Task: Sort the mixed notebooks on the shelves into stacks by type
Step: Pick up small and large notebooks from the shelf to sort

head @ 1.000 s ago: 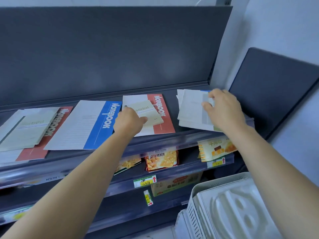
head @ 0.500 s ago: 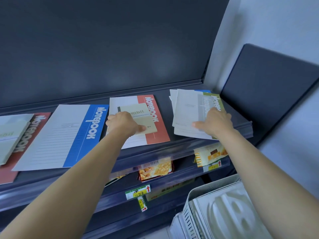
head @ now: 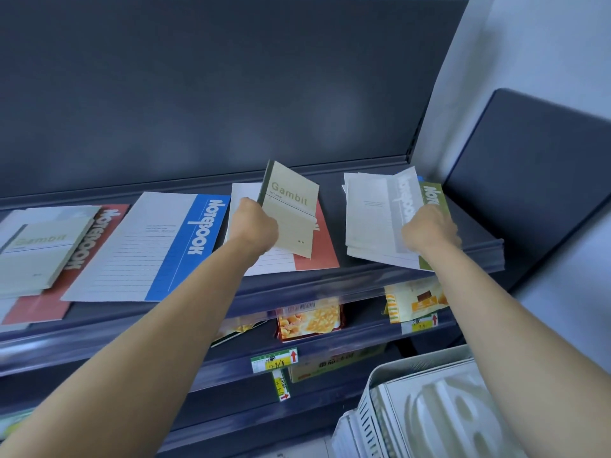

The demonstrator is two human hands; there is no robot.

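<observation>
My left hand [head: 252, 228] grips a small beige Gambit notebook [head: 292, 209] by its left edge and tilts it up off the red-and-white Notebook [head: 317, 256] lying under it. At the shelf's right end my right hand [head: 429, 231] grips the near edge of a grey-and-white Notebook [head: 375, 214] and lifts it from a loose stack, with a green Notebook [head: 435, 200] showing beneath. A blue-and-white Notebook [head: 148, 246] lies flat to the left. Further left, another Gambit notebook [head: 39, 252] rests on a second red Notebook [head: 96, 239].
The dark shelf [head: 363, 190] has a raised front lip and a dark back panel. Snack packets [head: 309, 320] and price tags [head: 274, 358] fill the shelves below. A white plastic basket [head: 413, 368] stands at the lower right, and a dark side panel [head: 529, 166] stands at the right.
My left hand has lifted the Gambit notebook from flat to tilted upward. My right hand has shifted to the near edge of the right stack and raised the grey-and-white notebook.
</observation>
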